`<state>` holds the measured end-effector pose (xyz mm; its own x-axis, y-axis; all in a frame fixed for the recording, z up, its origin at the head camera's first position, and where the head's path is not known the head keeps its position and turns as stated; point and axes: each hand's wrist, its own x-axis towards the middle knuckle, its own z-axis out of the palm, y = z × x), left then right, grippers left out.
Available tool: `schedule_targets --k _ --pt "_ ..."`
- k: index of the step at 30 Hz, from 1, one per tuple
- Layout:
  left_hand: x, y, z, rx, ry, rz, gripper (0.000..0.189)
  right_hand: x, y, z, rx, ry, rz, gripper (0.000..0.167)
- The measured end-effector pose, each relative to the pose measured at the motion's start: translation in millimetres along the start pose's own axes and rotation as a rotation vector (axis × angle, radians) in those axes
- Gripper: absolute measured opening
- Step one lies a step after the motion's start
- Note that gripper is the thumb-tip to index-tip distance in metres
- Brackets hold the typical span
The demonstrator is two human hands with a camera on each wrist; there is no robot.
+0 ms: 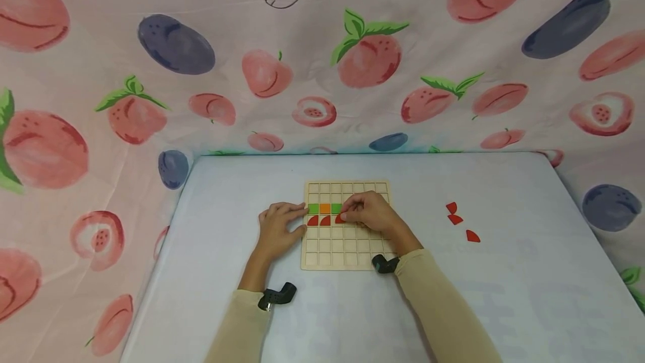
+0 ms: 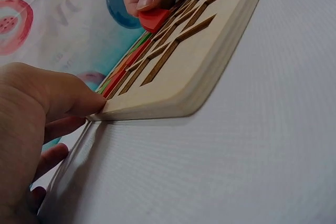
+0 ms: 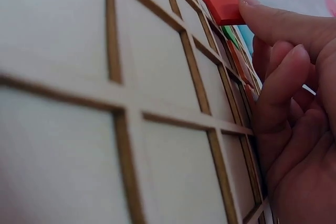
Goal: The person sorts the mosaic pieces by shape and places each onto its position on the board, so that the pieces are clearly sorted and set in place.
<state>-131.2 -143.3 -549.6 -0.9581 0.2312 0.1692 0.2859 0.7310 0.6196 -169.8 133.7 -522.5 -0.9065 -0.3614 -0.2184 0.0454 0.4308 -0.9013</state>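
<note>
A wooden grid board (image 1: 345,262) lies on the table. My right hand (image 1: 370,212) pinches a red quarter-circle piece (image 3: 223,8) between thumb and finger, tilted just over the grid. Two more red quarter-circle pieces (image 1: 319,221) sit in neighbouring cells to its left. In the row above are green tiles (image 1: 313,209) with an orange tile (image 1: 325,208) between them; the right hand hides the rest of that row. At the board's left edge, my left hand (image 1: 276,231) touches the rim with extended fingers, as the left wrist view also shows.
To the right of the board, three loose red quarter-circle pieces (image 1: 472,236) lie on the white tabletop (image 1: 529,273). A fruit-patterned cloth (image 1: 312,71) hangs behind and beside the table. Each wrist carries a black camera (image 1: 385,264).
</note>
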Motion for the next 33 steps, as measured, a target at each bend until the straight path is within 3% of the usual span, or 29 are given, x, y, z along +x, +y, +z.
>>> schedule_targets --k 12,18,24,33 --pt "-0.4 2.5 -0.3 -0.012 -0.035 -0.002 0.042 -0.9 3 -8 -0.041 -0.016 -0.013 0.007" --pt "-0.4 0.9 -0.1 0.006 -0.027 0.004 0.042 0.2 2 -3 -0.109 0.021 -0.048 0.009" --pt "-0.1 -1.7 0.6 0.009 -0.012 0.007 0.041 0.5 -1 5 -0.094 0.046 -0.024 0.009" --pt "0.1 -1.6 2.3 -0.002 0.009 0.018 0.040 1.3 0 6 -0.166 0.056 -0.042 0.008"
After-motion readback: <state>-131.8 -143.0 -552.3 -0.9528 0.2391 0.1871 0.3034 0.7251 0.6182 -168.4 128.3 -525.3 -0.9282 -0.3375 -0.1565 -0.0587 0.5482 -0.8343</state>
